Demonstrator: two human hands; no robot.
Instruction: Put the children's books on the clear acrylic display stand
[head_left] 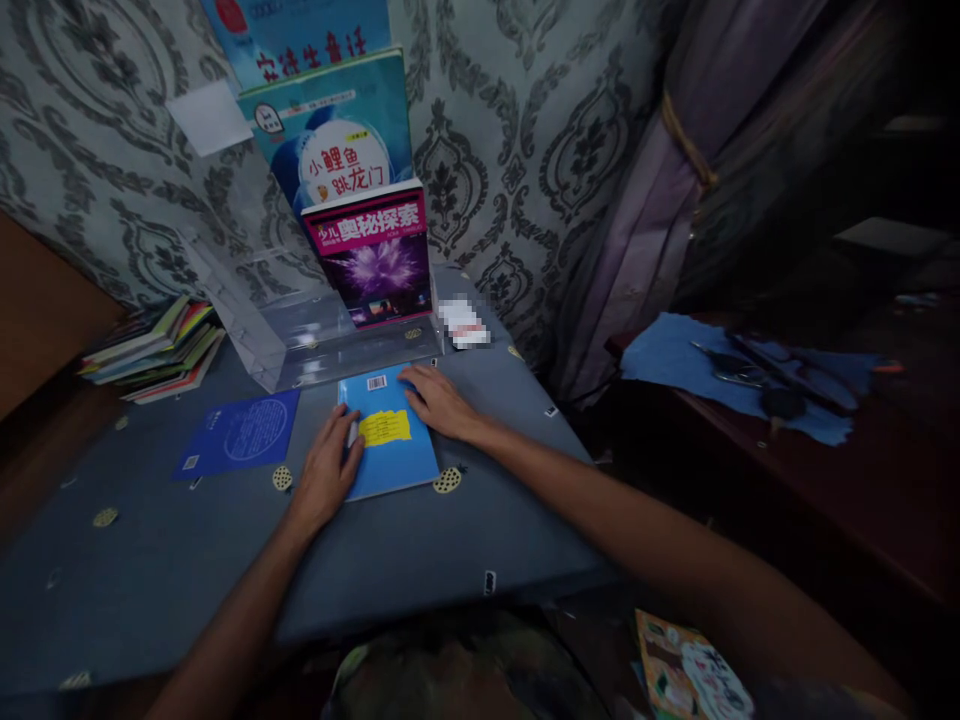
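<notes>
A light blue book [386, 465] with a yellow text patch and a barcode lies on the cloth-covered table in front of me. My left hand [330, 465] grips its left edge, the thumb resting on the cover. At the upper right edge, my right hand [439, 400] holds the same book with bent fingers over the cover. Just left of it lies a dark blue book [244, 437], apart from both hands. Behind, a clear plastic book rack [277, 345] bears a purple-and-pink book [375, 262] standing upright, with a teal book [330, 120] and another blue book [300, 30] behind it.
A pile of books [157, 350] sits at the table's far left. Right of the rack is a white item [463, 322], blurred out. A dark red table [847, 500] to the right carries a blue cloth [675, 360] with tools. Below lies a colourful book [690, 665].
</notes>
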